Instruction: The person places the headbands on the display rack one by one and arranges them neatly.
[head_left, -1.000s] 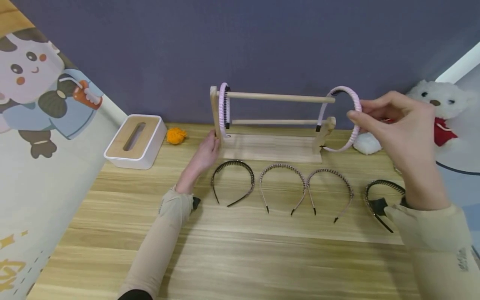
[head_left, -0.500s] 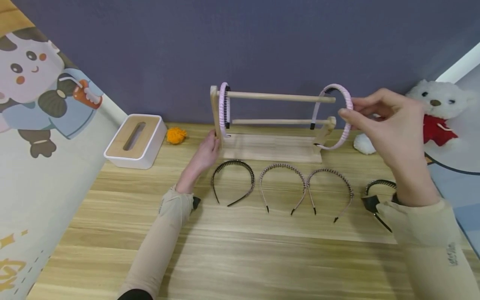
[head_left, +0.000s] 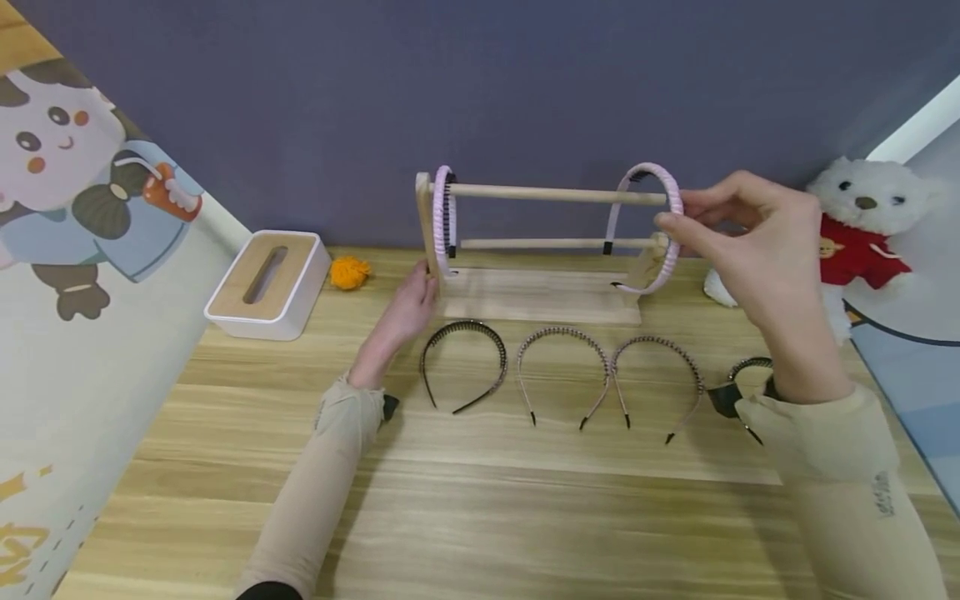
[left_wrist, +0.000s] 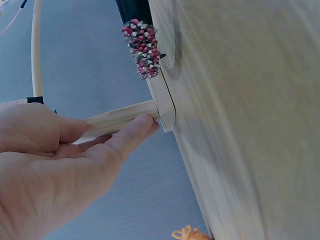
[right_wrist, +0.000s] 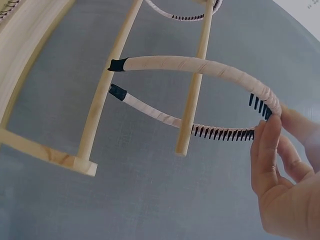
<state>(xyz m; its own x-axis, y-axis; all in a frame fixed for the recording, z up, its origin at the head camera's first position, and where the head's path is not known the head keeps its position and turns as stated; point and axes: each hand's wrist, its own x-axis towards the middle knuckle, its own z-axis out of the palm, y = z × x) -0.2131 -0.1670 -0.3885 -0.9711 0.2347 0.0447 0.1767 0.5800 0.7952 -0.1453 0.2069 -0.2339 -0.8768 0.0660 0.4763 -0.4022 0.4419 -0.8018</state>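
Observation:
My right hand [head_left: 780,258] pinches a pink wrapped headband [head_left: 667,182] between thumb and fingers. In the right wrist view, the headband [right_wrist: 165,62] loops around the free end of the top rod [right_wrist: 190,107], its black tips near the lower rod [right_wrist: 102,95]. Inside its curve are black comb teeth. My left hand [head_left: 405,307] grips the left upright [head_left: 425,212] of the wooden rack close to its base; the left wrist view shows thumb and fingers on either side of that upright [left_wrist: 120,114]. A second pink headband [head_left: 441,221] hangs at the rack's left end.
In front of the rack base [head_left: 540,296] lie a black headband [head_left: 467,325], two beaded ones [head_left: 562,331] [head_left: 660,340] and a dark one [head_left: 750,364] partly behind my right wrist. A tissue box [head_left: 266,283], orange pompom [head_left: 349,272] and white teddy bear [head_left: 862,217] stand around.
My right hand has moved left with the pink headband, carrying it farther along over the end of the top rod. The left hand keeps its grip on the upright.

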